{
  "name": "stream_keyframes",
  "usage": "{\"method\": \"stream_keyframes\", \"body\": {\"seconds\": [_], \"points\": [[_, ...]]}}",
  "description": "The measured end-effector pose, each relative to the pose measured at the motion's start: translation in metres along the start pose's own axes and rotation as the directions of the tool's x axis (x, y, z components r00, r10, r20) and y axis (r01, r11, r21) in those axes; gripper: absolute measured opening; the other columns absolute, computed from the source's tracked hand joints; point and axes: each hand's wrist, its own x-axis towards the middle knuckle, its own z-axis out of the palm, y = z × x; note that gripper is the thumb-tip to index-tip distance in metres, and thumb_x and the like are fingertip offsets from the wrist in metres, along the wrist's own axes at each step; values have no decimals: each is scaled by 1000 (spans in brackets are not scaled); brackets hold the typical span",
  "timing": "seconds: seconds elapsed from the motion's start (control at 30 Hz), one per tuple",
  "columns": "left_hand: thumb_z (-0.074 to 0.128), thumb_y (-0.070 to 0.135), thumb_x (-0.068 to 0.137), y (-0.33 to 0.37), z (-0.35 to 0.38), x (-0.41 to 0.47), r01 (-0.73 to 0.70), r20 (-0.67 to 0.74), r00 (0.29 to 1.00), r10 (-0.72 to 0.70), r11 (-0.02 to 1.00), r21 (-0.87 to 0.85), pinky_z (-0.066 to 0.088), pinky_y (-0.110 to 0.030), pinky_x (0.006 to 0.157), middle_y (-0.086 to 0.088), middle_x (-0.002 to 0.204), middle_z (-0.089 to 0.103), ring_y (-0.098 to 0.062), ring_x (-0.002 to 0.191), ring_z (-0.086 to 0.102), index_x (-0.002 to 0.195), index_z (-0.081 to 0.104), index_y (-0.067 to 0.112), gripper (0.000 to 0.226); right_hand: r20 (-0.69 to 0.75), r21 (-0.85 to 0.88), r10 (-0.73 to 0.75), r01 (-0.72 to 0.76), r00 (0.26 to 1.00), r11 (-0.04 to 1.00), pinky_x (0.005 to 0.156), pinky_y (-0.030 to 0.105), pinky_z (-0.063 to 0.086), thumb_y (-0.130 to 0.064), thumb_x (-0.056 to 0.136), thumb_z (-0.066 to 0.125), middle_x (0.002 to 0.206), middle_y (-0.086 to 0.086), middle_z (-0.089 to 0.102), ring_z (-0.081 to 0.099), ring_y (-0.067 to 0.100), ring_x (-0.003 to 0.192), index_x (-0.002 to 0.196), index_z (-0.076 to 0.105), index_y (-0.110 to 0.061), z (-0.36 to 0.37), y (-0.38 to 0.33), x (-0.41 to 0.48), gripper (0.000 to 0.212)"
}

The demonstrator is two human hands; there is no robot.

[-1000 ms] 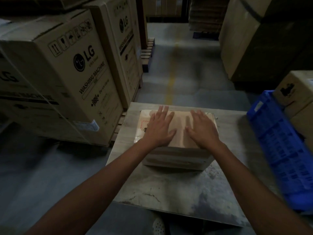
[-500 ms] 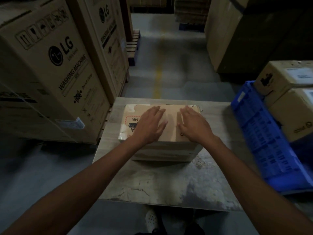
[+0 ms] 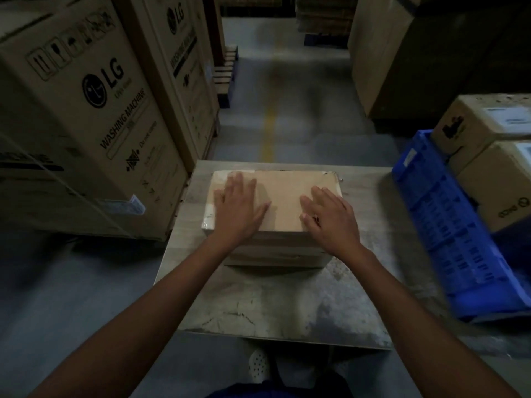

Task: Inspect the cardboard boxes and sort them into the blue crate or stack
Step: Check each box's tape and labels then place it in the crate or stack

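Resting both palms on the top face of the cardboard box, we have our left hand near its left edge and our right hand at its near right corner, the two hands apart with bare cardboard between them. The left fingers lie straight and released, pointing away from us. The right fingers are bent a little at the knuckles yet grasp nothing, only touching the top. The box sits closed on the far half of the grey, scuffed tabletop, with pale tape along its left side. To our right the blue crate stands against the tabletop's right edge; we cannot tell whether it rests on it. Two smaller cartons are stacked one on the other at the crate's far side, and whether they are inside it we cannot tell. On our left stand tall cartons printed "LG" and "WASHING MACHINE", with a wooden pallet behind them. A faded yellow line runs along the concrete floor beyond the tabletop, and a large carton stands to its right. A white perforated shoe shows below the tabletop's near edge.
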Motion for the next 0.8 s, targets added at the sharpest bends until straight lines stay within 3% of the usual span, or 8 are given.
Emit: {"method": "stream_keyframes", "body": {"seconds": [0.13, 0.27, 0.37, 0.47, 0.53, 0.63, 0.7, 0.8], "points": [[52, 47, 98, -18, -19, 15, 247, -33, 965, -260, 945, -215, 13, -56, 122, -18, 165, 3, -38, 152, 4, 154, 27, 17, 68, -97, 186, 212, -192, 972, 964, 116, 47, 28, -46, 95, 57, 167, 5, 22, 20, 26, 152, 146, 50, -34, 0, -6, 7, 52], [55, 54, 89, -27, -34, 34, 419, 101, 892, -440, 722, -550, 46, -54, 103, -16, 155, 32, -39, 129, 50, 153, 31, 22, 75, -22, 596, 524, -409, 852, 691, 105, 53, 47, -38, 93, 67, 155, 5, 41, 44, 31, 138, 153, 37, -29, -11, -7, 23, 68], [54, 53, 90, -25, -43, 35, 395, 97, 894, -438, 667, -631, 54, -49, 93, -11, 148, 42, -30, 112, 63, 153, 31, 25, 73, 11, 678, 577, -430, 817, 596, 100, 53, 50, -39, 90, 70, 144, 9, 51, 52, 33, 128, 152, 36, -26, -18, -8, 27, 73], [53, 42, 100, -20, -48, 29, 288, -28, 903, -429, 651, -702, 56, -40, 86, -4, 140, 37, -20, 106, 58, 155, 33, 24, 61, -34, 671, 624, -445, 780, 593, 99, 48, 48, -41, 89, 70, 141, 14, 43, 48, 35, 127, 150, 34, -26, -24, -8, 22, 73], [51, 46, 99, -18, -51, 21, 203, -121, 897, -424, 640, -741, 56, -41, 88, -5, 139, 36, -20, 109, 56, 150, 40, 28, 55, -88, 672, 641, -430, 762, 603, 91, 40, 45, -45, 91, 66, 139, 14, 41, 47, 32, 123, 147, 36, -28, -27, -9, 18, 67], [52, 50, 96, -23, -45, 9, 125, -210, 873, -441, 617, -777, 51, -48, 97, -9, 128, 42, -24, 111, 53, 122, 60, 27, 36, -145, 704, 652, -385, 744, 597, 79, 32, 40, -49, 93, 63, 132, 13, 46, 52, 24, 105, 137, 43, -21, -25, -9, 9, 55], [57, 44, 96, -26, -29, -6, 149, -233, 848, -476, 636, -758, 52, -47, 94, -8, 117, 43, -23, 101, 52, 99, 58, 23, 21, -106, 716, 680, -419, 726, 559, 75, 32, 41, -47, 93, 65, 127, 13, 49, 53, 24, 97, 128, 44, -15, -12, -7, 0, 52], [68, 35, 92, -36, 11, -35, 219, -214, 845, -490, 682, -697, 55, -39, 86, -6, 114, 41, -25, 99, 54, 95, 55, 16, 23, -31, 680, 708, -504, 706, 533, 75, 35, 45, -41, 86, 75, 125, 14, 51, 58, 30, 101, 117, 43, -12, 20, -5, -19, 53]]}}
